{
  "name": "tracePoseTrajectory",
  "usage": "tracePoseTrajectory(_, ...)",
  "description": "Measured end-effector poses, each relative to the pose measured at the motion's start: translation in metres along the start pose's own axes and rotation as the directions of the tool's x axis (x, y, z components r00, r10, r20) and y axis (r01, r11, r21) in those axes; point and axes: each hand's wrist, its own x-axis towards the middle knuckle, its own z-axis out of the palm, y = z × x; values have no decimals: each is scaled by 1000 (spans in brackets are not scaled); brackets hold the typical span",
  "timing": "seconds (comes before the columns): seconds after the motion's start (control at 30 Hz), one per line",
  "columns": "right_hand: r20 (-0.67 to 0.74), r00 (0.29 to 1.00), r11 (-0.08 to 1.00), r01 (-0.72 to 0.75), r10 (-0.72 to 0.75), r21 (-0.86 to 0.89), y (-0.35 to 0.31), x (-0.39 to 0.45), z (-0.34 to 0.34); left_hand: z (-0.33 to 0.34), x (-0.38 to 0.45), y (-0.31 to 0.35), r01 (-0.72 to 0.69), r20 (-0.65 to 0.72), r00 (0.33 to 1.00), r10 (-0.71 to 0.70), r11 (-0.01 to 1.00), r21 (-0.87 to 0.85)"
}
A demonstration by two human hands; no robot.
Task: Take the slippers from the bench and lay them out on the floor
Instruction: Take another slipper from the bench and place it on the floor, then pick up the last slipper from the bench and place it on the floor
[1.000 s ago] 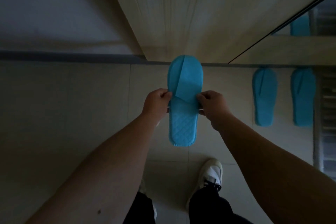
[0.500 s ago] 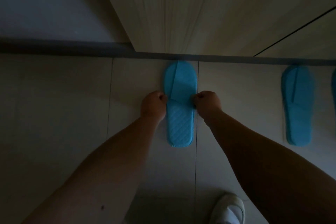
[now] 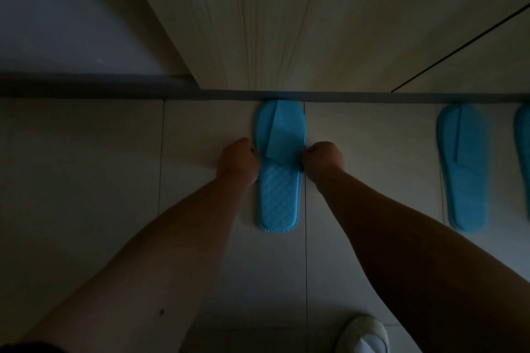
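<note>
A flat blue slipper (image 3: 279, 180) with a quilted insole lies on the tiled floor (image 3: 86, 166), its toe against the dark baseboard. My left hand (image 3: 239, 160) pinches its left edge at mid-length and my right hand (image 3: 322, 159) pinches its right edge. Both fists are closed on the slipper's sides. A second blue slipper (image 3: 463, 166) lies flat on the floor to the right, and the edge of a third blue slipper (image 3: 523, 157) shows at the frame's right border.
A light wooden cabinet panel (image 3: 286, 23) rises behind the baseboard (image 3: 86, 86), with a grey wall (image 3: 57, 8) to its left. My white shoe (image 3: 362, 335) stands at the bottom right. Bare tiles stretch to the left of the slipper.
The slipper came down from mid-air to the floor, held in both hands. The view has dropped closer to the floor and shifted left, so the slippers on the right sit nearer the frame edge.
</note>
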Motion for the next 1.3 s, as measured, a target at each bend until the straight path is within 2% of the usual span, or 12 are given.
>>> tracePoseTrajectory(0.27,-41,998,994,47,-51,-97,-3,-1,-9,-7,3,7,35,63,997,-41,995,93)
tracePoseTrajectory(0.37,-63,991,971,98,-114,-220,-6,-17,-27,-20,-17,12,83,38,995,-87,991,107)
tracePoseTrajectory(0.5,-54,986,939,133,-157,-317,-6,-71,-55,-54,-66,18,67,-6,998,-67,989,130)
tracePoseTrajectory(0.67,33,985,909,167,-167,-381,1,-179,-86,-118,-147,29,-67,8,998,68,969,239)
tracePoseTrajectory(0.77,83,981,866,195,-176,-460,1,-255,-106,-161,-206,45,-215,59,976,209,895,390)
tracePoseTrajectory(0.9,20,970,840,221,-243,-496,-9,-350,-146,-221,-286,78,-405,184,912,367,735,544)
tracePoseTrajectory(1.13,-127,954,847,175,-272,-501,-29,-499,-236,-305,-414,141,-555,345,829,440,571,604)
tracePoseTrajectory(1.3,-275,909,843,132,-313,-522,-18,-560,-302,-321,-473,203,-633,368,754,545,453,628)
